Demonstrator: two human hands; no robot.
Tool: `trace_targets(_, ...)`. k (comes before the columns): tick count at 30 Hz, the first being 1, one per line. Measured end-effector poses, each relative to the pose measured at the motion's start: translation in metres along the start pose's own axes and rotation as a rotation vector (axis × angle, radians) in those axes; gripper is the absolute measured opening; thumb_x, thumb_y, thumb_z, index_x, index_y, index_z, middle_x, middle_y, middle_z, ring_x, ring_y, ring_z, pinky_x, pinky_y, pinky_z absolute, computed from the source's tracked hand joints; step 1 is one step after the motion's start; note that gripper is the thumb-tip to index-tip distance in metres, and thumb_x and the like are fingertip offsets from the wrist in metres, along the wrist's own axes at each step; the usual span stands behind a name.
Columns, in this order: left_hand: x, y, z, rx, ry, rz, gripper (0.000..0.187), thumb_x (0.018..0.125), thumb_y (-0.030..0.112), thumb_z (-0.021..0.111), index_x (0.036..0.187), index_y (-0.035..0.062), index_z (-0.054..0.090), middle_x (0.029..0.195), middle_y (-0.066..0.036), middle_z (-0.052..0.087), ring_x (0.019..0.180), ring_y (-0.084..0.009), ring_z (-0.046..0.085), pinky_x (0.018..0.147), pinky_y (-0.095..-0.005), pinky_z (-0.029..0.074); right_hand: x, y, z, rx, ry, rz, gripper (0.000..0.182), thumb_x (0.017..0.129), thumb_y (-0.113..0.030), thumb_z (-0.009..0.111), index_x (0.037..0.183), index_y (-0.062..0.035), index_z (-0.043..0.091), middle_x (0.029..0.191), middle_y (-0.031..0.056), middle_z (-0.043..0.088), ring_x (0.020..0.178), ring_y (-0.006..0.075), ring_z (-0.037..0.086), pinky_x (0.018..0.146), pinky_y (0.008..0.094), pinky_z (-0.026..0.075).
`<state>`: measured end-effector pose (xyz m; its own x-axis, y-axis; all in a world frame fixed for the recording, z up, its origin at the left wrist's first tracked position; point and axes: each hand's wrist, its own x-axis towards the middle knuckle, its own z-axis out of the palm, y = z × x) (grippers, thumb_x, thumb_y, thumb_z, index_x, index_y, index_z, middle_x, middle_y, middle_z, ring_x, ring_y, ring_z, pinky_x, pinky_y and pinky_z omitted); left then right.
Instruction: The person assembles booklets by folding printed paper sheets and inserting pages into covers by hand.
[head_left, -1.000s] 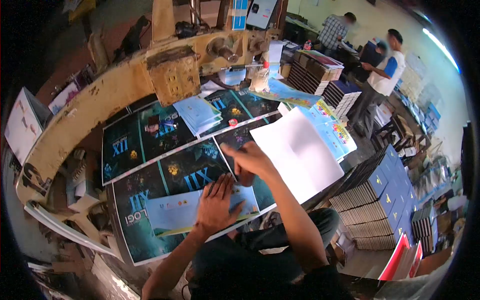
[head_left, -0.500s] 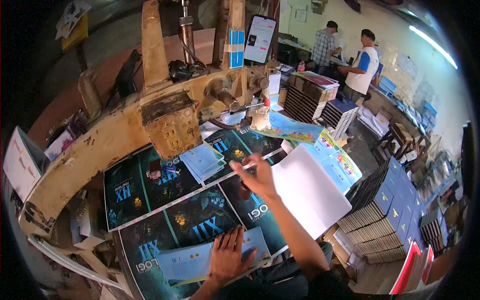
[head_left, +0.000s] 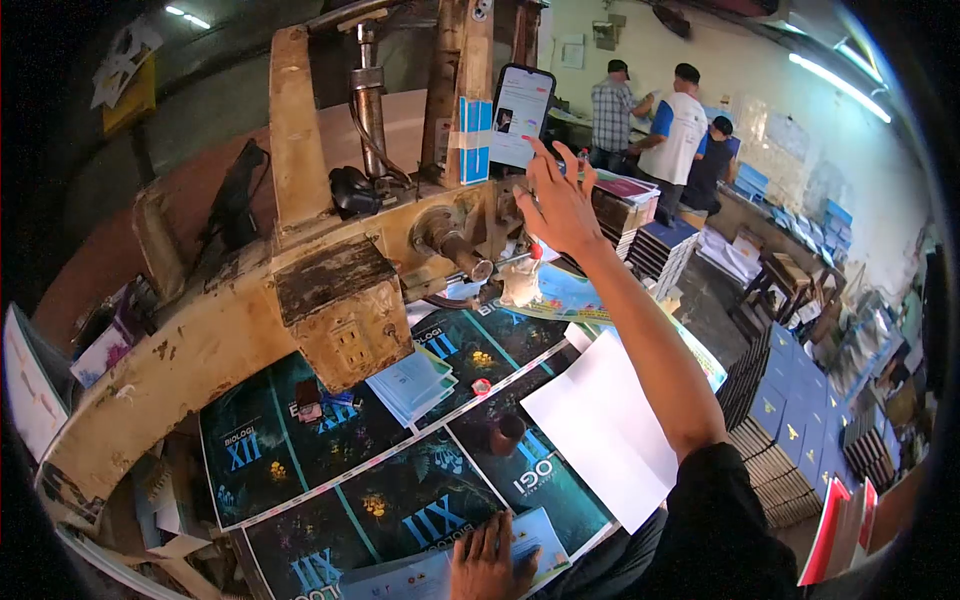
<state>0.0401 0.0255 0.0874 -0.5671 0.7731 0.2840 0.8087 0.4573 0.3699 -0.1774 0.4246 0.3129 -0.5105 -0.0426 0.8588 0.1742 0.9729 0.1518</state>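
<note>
Raised since the earlier frame: my right hand [head_left: 566,205], up from above the dark printed sheets [head_left: 385,500] to the lower edge of the phone [head_left: 522,115]. Nearest, my left hand [head_left: 488,562] lies flat, thumb apart, on a pale-blue strip [head_left: 405,582], whose long axis runs crosswise in front of me; whether the thumb grips it I cannot tell. Beyond, a brown cylinder [head_left: 507,434] stands on the sheets, left of a white sheet [head_left: 610,430]. Farther, my right hand spreads wide, with nothing visible in it. Key relation: the phone lies up and left of this hand, its long axis near upright, top leaning right; of my 2 hands, the right is nearer. Its fingertips overlap the phone's lower right corner in view; contact cannot be told. Farthest, 3 people [head_left: 680,130] occupy the background.
</note>
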Motion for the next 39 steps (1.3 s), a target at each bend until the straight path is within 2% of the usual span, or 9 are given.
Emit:
trace_targets(3,-0.004,0.005,0.000,-0.072,-0.018,-0.080,0.080,0.088,0.046,0.071,0.146,-0.0047,0.048,0.142,-0.021,0.056,0.128,-0.0383,0.053,0.113,-0.0528,0.036,0.008,0.005,0.011,-0.011,0.017,-0.038,0.039,0.094,-0.035,0.058,0.114,-0.0013,0.055,0.158,0.0153,0.041,0.144,0.0364,0.029,0.108,0.0633,0.021)
trace_targets(12,-0.007,-0.003,0.002,-0.015,-0.033,0.066,0.078,0.090,0.046,0.068,0.146,-0.0051,0.048,0.141,-0.021,0.057,0.127,-0.0392,0.053,0.110,-0.0547,0.038,0.003,-0.002,0.010,-0.064,0.135,-0.029,0.045,0.093,-0.038,0.060,0.116,0.0004,0.054,0.159,0.0181,0.035,0.143,0.0376,0.029,0.109,0.0628,0.022)
trace_targets(14,0.003,0.009,-0.018,0.080,0.056,0.026,0.064,0.095,0.041,0.064,0.140,-0.0034,0.057,0.135,-0.018,0.062,0.117,-0.0326,0.061,0.101,-0.0486,0.047,0.004,-0.008,0.009,-0.087,0.131,-0.012,0.043,0.096,-0.038,0.058,0.114,0.0000,0.054,0.158,0.0198,0.035,0.143,0.0385,0.029,0.109,0.0611,0.022)
trace_targets(16,0.005,0.004,-0.009,0.047,0.007,0.022,0.071,0.092,0.046,0.066,0.142,-0.0012,0.054,0.136,-0.018,0.061,0.119,-0.0339,0.060,0.101,-0.0493,0.045,0.005,-0.012,0.011,-0.061,0.170,-0.007,0.040,0.098,-0.037,0.056,0.114,0.0002,0.054,0.157,0.0215,0.036,0.143,0.0400,0.028,0.109,0.0606,0.022)
trace_targets(18,0.004,-0.001,-0.001,0.032,-0.027,-0.016,0.078,0.089,0.052,0.069,0.145,0.0009,0.051,0.137,-0.017,0.059,0.121,-0.0353,0.059,0.101,-0.0500,0.044,0.009,-0.020,0.013,0.041,0.254,0.006,0.036,0.094,-0.034,0.064,0.113,-0.0047,0.054,0.155,0.0159,0.042,0.140,0.0363,0.034,0.110,0.0601,0.020)
trace_targets(22,0.002,-0.004,-0.001,0.087,0.019,-0.020,0.079,0.089,0.054,0.069,0.144,0.0010,0.051,0.135,-0.016,0.061,0.121,-0.0343,0.059,0.102,-0.0502,0.043,0.010,-0.028,0.009,0.036,0.197,0.085,0.037,0.097,-0.034,0.063,0.116,-0.0038,0.054,0.156,0.0167,0.041,0.144,0.0361,0.030,0.112,0.0571,0.019)
trace_targets(32,-0.001,-0.001,0.002,0.007,0.000,-0.043,0.077,0.091,0.056,0.066,0.144,0.0017,0.052,0.135,-0.017,0.061,0.121,-0.0344,0.059,0.105,-0.0492,0.042,-0.001,0.000,-0.012,-0.029,-0.073,0.062,0.040,0.100,-0.036,0.057,0.122,-0.0017,0.052,0.161,0.0166,0.033,0.148,0.0365,0.023,0.108,0.0628,0.021)
trace_targets(35,0.000,0.000,0.002,0.029,0.062,-0.017,0.077,0.092,0.056,0.064,0.145,0.0019,0.051,0.135,-0.017,0.061,0.120,-0.0348,0.060,0.104,-0.0494,0.042,0.006,0.013,-0.019,-0.034,-0.082,0.053,0.039,0.100,-0.036,0.057,0.120,-0.0027,0.052,0.163,0.0149,0.031,0.149,0.0352,0.023,0.107,0.0642,0.022)
trace_targets(39,0.000,-0.001,-0.004,0.023,-0.025,-0.038,0.078,0.092,0.056,0.064,0.146,0.0021,0.050,0.136,-0.018,0.061,0.119,-0.0358,0.060,0.104,-0.0502,0.043,0.019,0.022,-0.020,-0.027,-0.063,0.022,0.037,0.099,-0.034,0.057,0.120,-0.0037,0.053,0.163,0.0143,0.032,0.149,0.0345,0.023,0.108,0.0643,0.022)
